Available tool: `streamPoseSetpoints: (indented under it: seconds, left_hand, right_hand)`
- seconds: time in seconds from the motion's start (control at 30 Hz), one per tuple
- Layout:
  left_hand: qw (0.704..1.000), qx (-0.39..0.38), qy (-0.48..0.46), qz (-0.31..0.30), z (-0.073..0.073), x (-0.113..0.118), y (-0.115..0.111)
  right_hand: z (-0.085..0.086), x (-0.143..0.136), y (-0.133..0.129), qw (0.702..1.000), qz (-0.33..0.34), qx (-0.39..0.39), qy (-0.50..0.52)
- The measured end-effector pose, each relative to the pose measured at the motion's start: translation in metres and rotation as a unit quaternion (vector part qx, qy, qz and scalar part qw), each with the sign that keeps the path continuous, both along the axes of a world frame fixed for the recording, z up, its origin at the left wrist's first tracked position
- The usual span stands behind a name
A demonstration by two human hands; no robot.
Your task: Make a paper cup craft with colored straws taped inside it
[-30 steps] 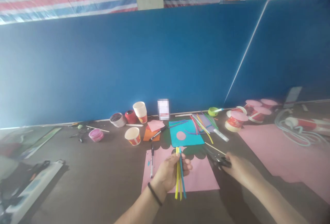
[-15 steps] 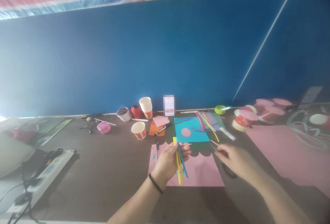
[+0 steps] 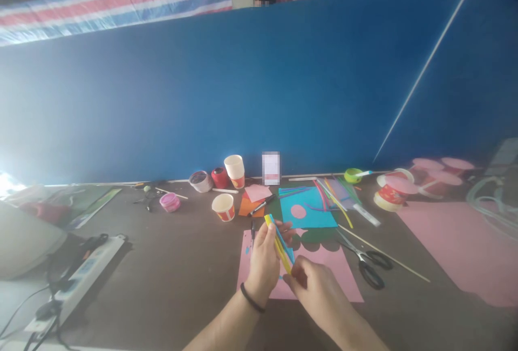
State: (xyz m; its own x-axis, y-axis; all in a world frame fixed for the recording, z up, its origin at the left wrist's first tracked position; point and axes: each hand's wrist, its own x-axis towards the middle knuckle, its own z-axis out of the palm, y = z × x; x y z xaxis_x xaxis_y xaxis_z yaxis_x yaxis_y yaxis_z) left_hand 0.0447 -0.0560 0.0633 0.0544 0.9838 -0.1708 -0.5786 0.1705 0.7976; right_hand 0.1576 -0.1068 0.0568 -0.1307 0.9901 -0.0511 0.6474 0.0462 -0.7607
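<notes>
My left hand (image 3: pixel 265 256) is closed on several narrow yellow and blue paper strips (image 3: pixel 280 246), pinched near their upper ends. At their lower ends my right hand (image 3: pixel 313 281) is closed, thumb and fingers gripping the strips. Both hands are above a pink paper sheet (image 3: pixel 340 281) with a scalloped top edge. Scissors (image 3: pixel 370 267) with black handles lie on the table to the right, beside a thin wooden stick (image 3: pixel 396 259). Behind the hands is a blue sheet (image 3: pixel 324 219) with a pink paper circle (image 3: pixel 298 211) on it.
Paper cups (image 3: pixel 223 208), a pink jar (image 3: pixel 169 202) and a red spool-like item (image 3: pixel 219 178) stand at the back left. Pink-topped cups (image 3: pixel 392 192) and a large pink sheet (image 3: pixel 449 248) are at right. A power strip (image 3: pixel 76 281) lies left.
My right hand has moved left, from beside the scissors to the lower ends of the strips. The scissors and stick now show fully on the table. The view has shifted slightly.
</notes>
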Motion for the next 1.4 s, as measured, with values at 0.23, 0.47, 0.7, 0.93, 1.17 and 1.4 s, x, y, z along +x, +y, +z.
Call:
streamPoseSetpoints:
  seconds: [0.23,0.47,0.7,0.93,1.17,1.4]
  left_hand:
    - [0.992,-0.052,-0.116,0.016,-0.007,0.0,0.007]
    - [0.997,-0.035,-0.064,0.035,-0.009,0.006,0.003]
    - [0.996,-0.012,-0.085,-0.028,0.004,0.001,0.002]
    - [0.998,-0.003,-0.055,-0.037,0.005,0.003,0.001]
    - [0.999,-0.001,0.03,-0.012,-0.002,0.002,-0.002]
    - [0.999,-0.007,-0.031,-0.038,-0.006,0.004,-0.003]
  right_hand:
    - [-0.015,-0.006,-0.01,0.999,-0.017,0.018,0.028]
    - [-0.017,-0.008,-0.01,0.989,-0.045,-0.051,0.13]
    - [-0.022,-0.009,-0.008,0.954,-0.055,-0.145,0.255]
    - [-0.017,-0.007,-0.009,0.976,-0.027,-0.109,0.184]
    - [-0.012,0.006,-0.007,0.996,-0.029,-0.019,0.078]
    - [0.001,0.009,0.007,0.974,0.012,-0.028,0.226]
